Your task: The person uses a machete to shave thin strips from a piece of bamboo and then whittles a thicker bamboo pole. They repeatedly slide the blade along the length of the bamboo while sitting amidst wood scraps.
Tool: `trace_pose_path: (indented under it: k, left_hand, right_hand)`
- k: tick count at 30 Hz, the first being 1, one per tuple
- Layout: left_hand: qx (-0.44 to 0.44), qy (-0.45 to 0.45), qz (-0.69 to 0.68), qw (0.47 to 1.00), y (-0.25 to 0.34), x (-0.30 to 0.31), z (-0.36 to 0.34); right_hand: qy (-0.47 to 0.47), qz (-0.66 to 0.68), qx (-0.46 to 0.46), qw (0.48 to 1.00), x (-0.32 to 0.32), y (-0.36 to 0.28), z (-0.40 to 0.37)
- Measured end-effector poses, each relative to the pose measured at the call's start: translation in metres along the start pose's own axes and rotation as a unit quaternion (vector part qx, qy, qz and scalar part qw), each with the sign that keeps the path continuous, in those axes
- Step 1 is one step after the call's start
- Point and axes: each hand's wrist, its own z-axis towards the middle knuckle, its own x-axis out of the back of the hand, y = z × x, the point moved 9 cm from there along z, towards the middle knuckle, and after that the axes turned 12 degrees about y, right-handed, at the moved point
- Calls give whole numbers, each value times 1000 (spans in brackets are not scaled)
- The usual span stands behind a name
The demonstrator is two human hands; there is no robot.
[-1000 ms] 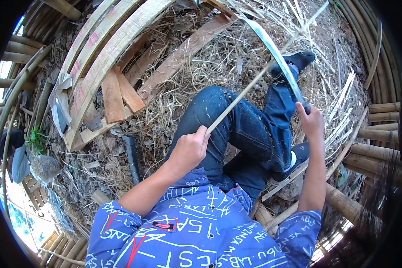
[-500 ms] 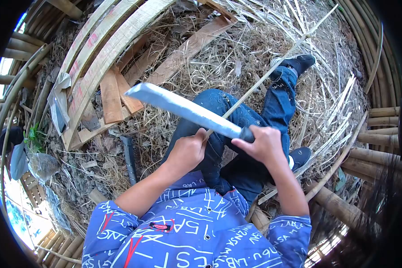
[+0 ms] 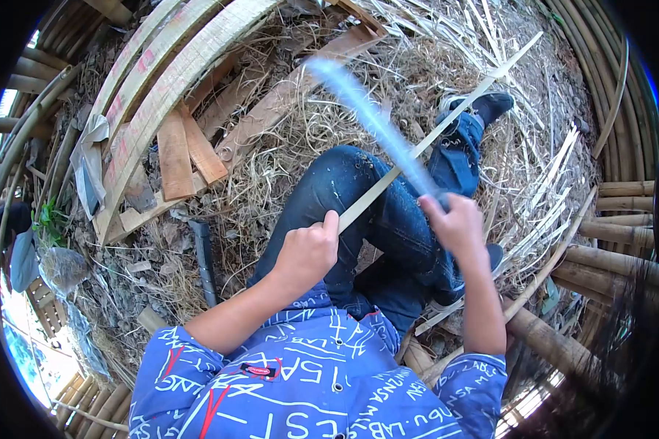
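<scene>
While our left hand (image 3: 307, 251) holds the strip (image 3: 454, 118), our right hand (image 3: 458, 223) grips the knife (image 3: 377, 128)

When we look from the left, we first find the pale planks (image 3: 189, 69) and the brown boards (image 3: 174, 157). They lie on the left of the strip and well apart from it, perhaps so that they do not hinder our arms. Also left of the strip, but nearer, lies a dark bar (image 3: 205, 260); what it is, we cannot tell.

At the near end of the strip, our left hand is closed firmly around it, thumb on top, probably to prevent it from turning. From there the strip goes slantwise across our bent leg (image 3: 340, 172), which seems to serve as its support.

Over the middle of the strip crosses the knife, with its blade blurred, so we cannot say whether the edge touches. Just right of the strip, our right hand is clamped on the handle, apart from the left one, we suppose to spare its fingers.

Further right of the strip, thin slivers (image 3: 564, 157) lie on the ground, and beyond them are bamboo poles (image 3: 626, 205).
</scene>
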Motion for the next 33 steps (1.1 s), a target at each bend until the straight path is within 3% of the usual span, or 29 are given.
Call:
trace_pose_path:
  k: [2,4,7,12,13,28,33]
  left_hand:
    - [0,-2,11,1000,2,0,-2]
    - [-2,1,23,1000,1,0,-1]
    - [-6,19,8,1000,-1,4,-2]
    - [3,-10,-17,1000,2,2,5]
    - [3,-5,-18,1000,2,2,5]
    - [27,5,-44,999,-4,2,1]
    - [2,19,5,1000,1,7,-1]
  right_hand:
    - [-27,-82,114,990,-23,-37,-27]
    - [-59,-79,171,980,-35,-58,-42]
    - [-7,-52,177,983,-30,-51,-35]
    - [41,-75,69,994,-5,9,8]
    - [78,-97,97,988,-1,6,8]
    - [80,-119,110,984,5,-2,14]
    - [112,-118,128,978,8,-11,-3]
